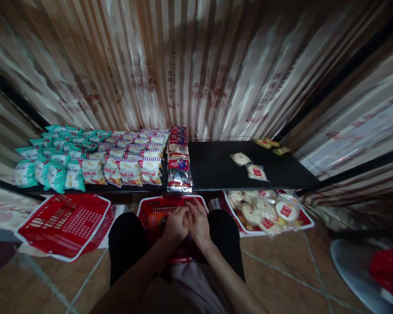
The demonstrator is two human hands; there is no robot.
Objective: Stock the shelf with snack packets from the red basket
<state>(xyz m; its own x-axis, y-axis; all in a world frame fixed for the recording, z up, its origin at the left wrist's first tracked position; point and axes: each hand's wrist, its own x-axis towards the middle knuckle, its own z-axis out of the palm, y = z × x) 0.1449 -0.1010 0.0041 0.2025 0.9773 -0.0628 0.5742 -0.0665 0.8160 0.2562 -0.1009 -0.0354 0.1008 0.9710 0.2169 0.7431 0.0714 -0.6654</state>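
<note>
My left hand (pixel 177 225) and my right hand (pixel 199 221) meet above a red basket (pixel 175 198) between my knees. The left one is curled closed, its fingertips against the right hand. On the right, the fingers are pressed together and bent toward the left. Whatever lies between them, if anything, is hidden. Under the hands, the basket contains an orange-red package (pixel 159 219); the rest of its contents is dark. Just beyond, a column of dark red and blue packets (pixel 179 163) lies on the black shelf (pixel 212 168).
Teal snack bags (pixel 55 174) and white striped snack bags (pixel 131 170) fill the shelf's left. Round wrapped pastries (pixel 257 172) and yellow packets (pixel 267 143) lie on its right. A red basket (pixel 65 226) stands left; another basket (pixel 237 220) at right contains wrapped pastries. Striped curtains (pixel 199 65) hang behind.
</note>
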